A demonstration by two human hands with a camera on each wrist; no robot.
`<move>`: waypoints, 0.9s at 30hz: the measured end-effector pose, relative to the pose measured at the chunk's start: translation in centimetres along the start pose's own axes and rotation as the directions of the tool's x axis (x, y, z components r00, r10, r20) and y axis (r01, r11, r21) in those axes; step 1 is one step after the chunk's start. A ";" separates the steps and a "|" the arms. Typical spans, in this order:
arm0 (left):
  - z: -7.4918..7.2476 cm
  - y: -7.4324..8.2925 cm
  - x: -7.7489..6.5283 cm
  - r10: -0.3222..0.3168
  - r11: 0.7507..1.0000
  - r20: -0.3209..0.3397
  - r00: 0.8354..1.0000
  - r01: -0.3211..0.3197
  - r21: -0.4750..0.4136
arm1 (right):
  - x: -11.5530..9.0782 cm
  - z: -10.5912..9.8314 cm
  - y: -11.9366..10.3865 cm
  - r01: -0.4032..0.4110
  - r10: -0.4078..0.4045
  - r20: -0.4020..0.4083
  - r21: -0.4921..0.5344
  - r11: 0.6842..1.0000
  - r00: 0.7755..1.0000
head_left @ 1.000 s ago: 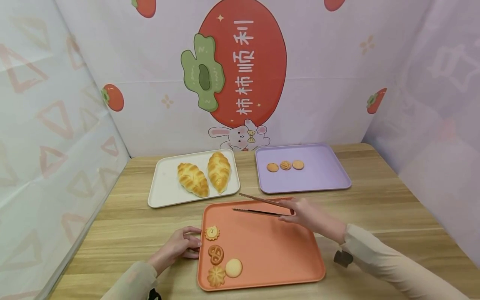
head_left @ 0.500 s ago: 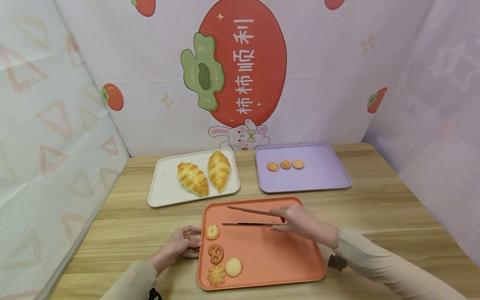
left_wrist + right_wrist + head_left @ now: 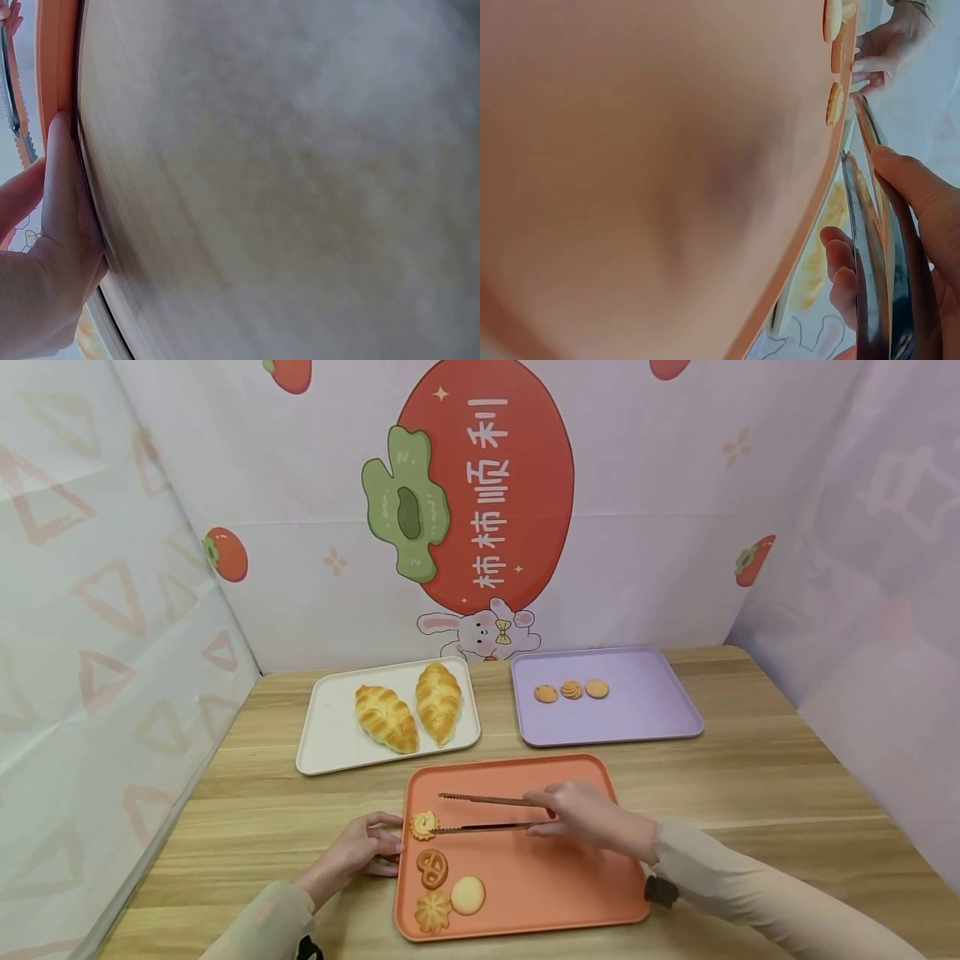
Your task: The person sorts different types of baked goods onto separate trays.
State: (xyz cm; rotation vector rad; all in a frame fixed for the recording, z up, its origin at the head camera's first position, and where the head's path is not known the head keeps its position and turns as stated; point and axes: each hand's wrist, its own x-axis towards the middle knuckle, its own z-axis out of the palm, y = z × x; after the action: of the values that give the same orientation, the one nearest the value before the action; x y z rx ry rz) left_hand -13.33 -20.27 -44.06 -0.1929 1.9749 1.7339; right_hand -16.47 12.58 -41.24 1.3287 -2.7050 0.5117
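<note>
My right hand (image 3: 577, 814) grips metal tongs (image 3: 487, 828), their serrated arms spread apart. The lower tip overlaps the edge of a round frilly-edged cookie (image 3: 422, 825) in the head view; the upper tip hangs farther back over the orange tray (image 3: 547, 893). Along the tray's left side lie a pretzel-shaped cookie (image 3: 432, 868), a flower-shaped cookie (image 3: 432, 912) and a plain round cookie (image 3: 468, 895). My left hand (image 3: 365, 847) holds the tray's left rim, with a digit pressed along the rim's outer side in the left wrist view (image 3: 64, 180).
Behind, a white tray (image 3: 330, 727) bears two braided breads (image 3: 386, 718). To its right, a purple tray (image 3: 637, 697) carries three small cookies (image 3: 572, 690) in a row. Printed cloth walls (image 3: 637, 568) surround the wooden table (image 3: 750, 735).
My right hand has moved left and toward me with the tongs, from the orange tray's back edge to the frilly-edged cookie. The left hand and the cookies stay put.
</note>
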 end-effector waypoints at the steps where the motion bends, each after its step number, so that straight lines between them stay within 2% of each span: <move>1: 0.0 0.0 0.0 -0.002 1.000 -0.001 1.000 0.002 0.002 | 0.1 0.0 -0.1 -0.005 0.005 0.009 -0.003 1.000 1.000; 8: 0.0 -0.1 0.1 0.005 1.000 -0.004 1.000 -0.005 0.006 | 0.5 0.6 -0.3 0.027 -0.027 0.004 -0.051 0.998 1.000; 14: 0.0 -0.2 0.1 0.016 1.000 0.007 1.000 -0.016 -0.008 | 0.8 0.9 -0.5 0.053 -0.053 0.005 -0.051 0.997 0.999; 27: 0.0 0.0 0.1 0.023 1.000 0.004 1.000 -0.023 0.004 | 1.4 1.5 -0.8 0.048 -0.045 0.052 -0.062 0.997 0.998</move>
State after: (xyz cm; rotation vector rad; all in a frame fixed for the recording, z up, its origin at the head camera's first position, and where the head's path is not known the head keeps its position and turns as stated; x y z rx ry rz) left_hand -13.38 -20.24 -44.11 -0.1653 1.9847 1.7436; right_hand -16.65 10.59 -42.15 1.4033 -2.6988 0.3900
